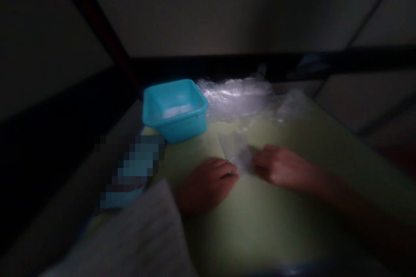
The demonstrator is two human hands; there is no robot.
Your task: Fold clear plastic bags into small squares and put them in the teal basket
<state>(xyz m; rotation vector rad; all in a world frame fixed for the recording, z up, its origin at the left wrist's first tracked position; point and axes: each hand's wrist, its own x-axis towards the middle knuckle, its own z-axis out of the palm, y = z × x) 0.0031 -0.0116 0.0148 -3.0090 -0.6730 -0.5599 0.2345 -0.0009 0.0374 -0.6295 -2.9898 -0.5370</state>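
Because so little light reaches the pale wall (227, 13) and its dark band (221, 67), your likeliest trouble is misjudging an edge in the gloom. The yellow-green table (260, 233) looks flat, and its plain surface shows straight through clear plastic, so a fold could be missed. Toward its far side, the heap of crumpled clear plastic (237, 97) sits so near the edge that a tug might send it over. The turquoise tub (182, 127), touching or just beside that heap (the angle hides which), stands near the far left corner and could be tipped by a stray forearm. Your left hand (208, 186) is closed, seemingly pinching the near corner of the small plastic piece (235, 149); your right hand (279, 166) curls at its right side, too blurred to tell whether it grips. Uneven pulling could crease or tear that thin piece, which lies on the table between your hands.
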